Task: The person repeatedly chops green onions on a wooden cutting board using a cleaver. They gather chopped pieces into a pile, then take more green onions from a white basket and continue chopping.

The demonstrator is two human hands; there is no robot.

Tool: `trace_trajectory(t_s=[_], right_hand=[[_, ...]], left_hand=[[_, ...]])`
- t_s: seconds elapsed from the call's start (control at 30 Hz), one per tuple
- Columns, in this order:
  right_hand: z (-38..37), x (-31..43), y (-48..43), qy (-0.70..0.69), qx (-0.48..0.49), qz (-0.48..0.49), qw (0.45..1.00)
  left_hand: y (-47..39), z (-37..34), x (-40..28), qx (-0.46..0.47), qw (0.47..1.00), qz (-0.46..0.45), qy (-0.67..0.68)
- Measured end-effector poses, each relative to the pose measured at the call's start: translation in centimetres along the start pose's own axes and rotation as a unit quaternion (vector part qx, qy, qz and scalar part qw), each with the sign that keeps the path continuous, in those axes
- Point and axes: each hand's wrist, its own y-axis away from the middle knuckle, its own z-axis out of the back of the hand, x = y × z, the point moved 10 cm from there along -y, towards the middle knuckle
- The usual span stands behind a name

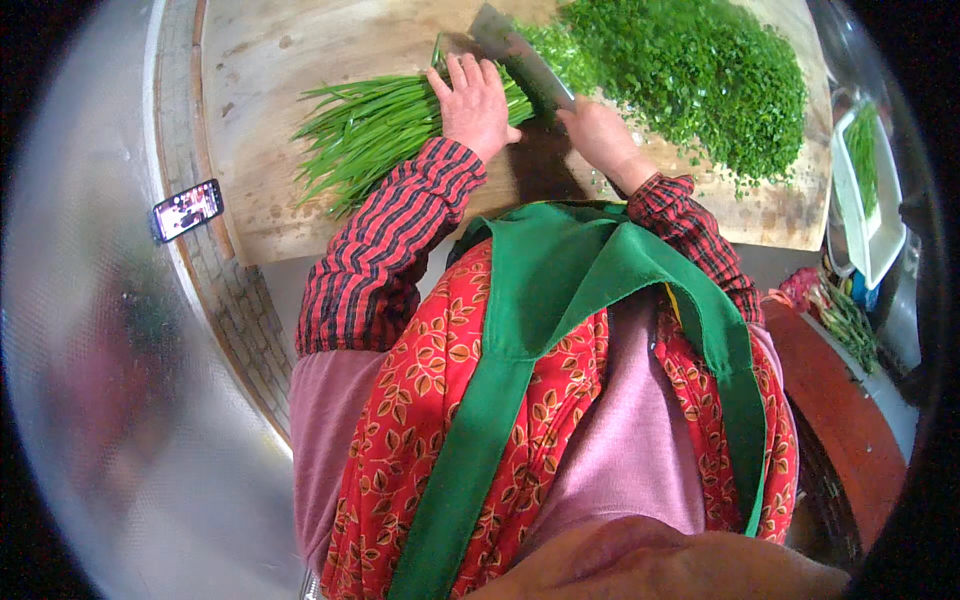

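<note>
My left hand point(474, 105) lies with spread fingers over a bundle of green scallions or chives point(367, 135), holding it down on a wooden cutting board point(259, 67). The stalks fan out to the left from under my palm. In my right hand point(600, 139) is the handle of a cleaver point(525, 64). Its broad blade slants up and left, just right of my left fingers. Finely chopped greens point(697, 97) form a large heap on the board, to the right of the blade. Paler cut pieces point(553, 49) lie close to the cleaver.
A lit phone point(187, 210) leans at the board's left, by a brick-patterned edge point(247, 315). At the far right a white plastic tub point(885, 244) holds long greens point(864, 161). Below it, unchopped stalks point(847, 322) lie near a reddish-brown surface point(814, 382).
</note>
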Motion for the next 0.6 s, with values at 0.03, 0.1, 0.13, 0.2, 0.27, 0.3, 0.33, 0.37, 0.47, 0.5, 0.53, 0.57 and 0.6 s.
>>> trace_trajectory(t_s=[0.03,0.1,0.13,0.2,0.27,0.3,0.33,0.37,0.47,0.5,0.53,0.57,0.6], right_hand=[[0.3,-0.5,-0.2,0.004,-0.008,0.002,1.0],[0.8,-2.1,-0.6,0.012,-0.016,-0.015,1.0],[1.1,-3.3,-0.5,0.032,-0.007,-0.037,0.999],[3.0,-5.2,-0.2,0.041,-0.052,-0.051,0.996],[5.0,-6.3,0.5,0.067,-0.095,-0.044,0.992],[5.7,-6.6,0.7,0.1,-0.106,-0.055,0.988],[6.3,-7.2,1.3,0.105,-0.111,-0.059,0.986],[7.1,-7.3,1.8,0.105,-0.121,-0.05,0.986],[9.4,-9.0,3.3,0.121,-0.157,-0.084,0.977],[10.3,-10.2,3.6,0.123,-0.158,-0.106,0.974],[11.4,-10.8,4.2,0.132,-0.196,-0.115,0.965],[12.3,-11.9,4.6,0.134,-0.201,-0.134,0.961],[13.4,-13.1,5.0,0.126,-0.212,-0.146,0.958]], left_hand=[[-0.3,-0.4,0.0,0.018,1.0,-0.008,0.006],[-1.3,-0.7,1.8,0.025,1.0,0.001,-0.005],[-2.0,-0.9,2.9,0.026,1.0,0.015,-0.001],[-2.9,-1.0,4.7,0.01,0.999,0.044,0.015],[-3.3,-1.4,5.5,0.013,0.997,0.054,0.056],[-3.4,-1.9,6.0,0.026,0.995,0.061,0.074],[-3.2,-1.6,6.0,0.005,0.997,0.06,0.058],[-3.1,-1.7,6.0,0.008,0.996,0.059,0.07],[-2.3,-0.9,5.8,-0.028,0.995,0.048,0.081],[-2.1,-1.0,5.9,-0.019,0.995,0.061,0.075],[-1.9,-0.8,6.1,-0.035,0.995,0.063,0.075],[-1.8,-1.0,6.3,-0.022,0.994,0.078,0.071],[-1.7,-1.1,6.5,-0.022,0.994,0.082,0.066]])
